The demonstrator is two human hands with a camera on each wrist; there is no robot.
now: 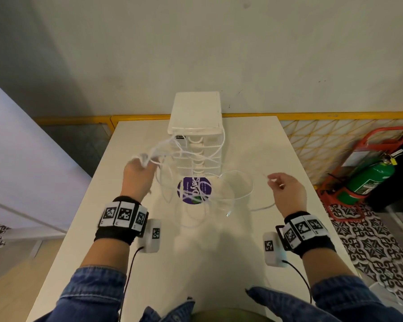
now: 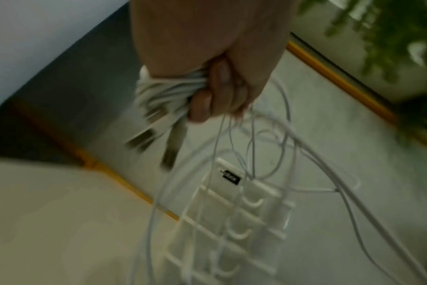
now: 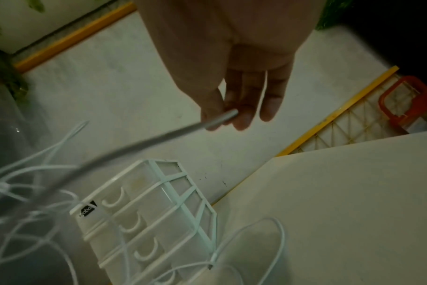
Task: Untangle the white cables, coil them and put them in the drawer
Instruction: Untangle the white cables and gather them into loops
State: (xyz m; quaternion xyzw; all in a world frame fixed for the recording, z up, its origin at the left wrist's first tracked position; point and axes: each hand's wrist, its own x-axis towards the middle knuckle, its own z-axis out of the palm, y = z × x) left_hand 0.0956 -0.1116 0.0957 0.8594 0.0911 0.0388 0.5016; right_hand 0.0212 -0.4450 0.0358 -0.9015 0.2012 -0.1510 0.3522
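Note:
My left hand (image 1: 139, 168) is raised above the table and grips a bunch of white cables (image 1: 191, 159) near their plug ends (image 2: 159, 123), fingers (image 2: 207, 92) curled tight round them. Loops of cable hang down and trail over the table in front of the white drawer unit (image 1: 197, 122). My right hand (image 1: 286, 189) is held apart at the right and pinches one cable's end (image 3: 222, 118) between thumb and fingers (image 3: 241, 108). That cable stretches left toward the tangle. All the drawers (image 3: 134, 221) look closed.
A white table (image 1: 289, 240) carries the drawer unit at its far edge and a purple round sticker (image 1: 194, 189). A loose connector (image 1: 228, 214) lies on the table. A green fire extinguisher (image 1: 370, 180) on a red stand sits on the floor to the right, beside a yellow grid rail (image 1: 323, 138).

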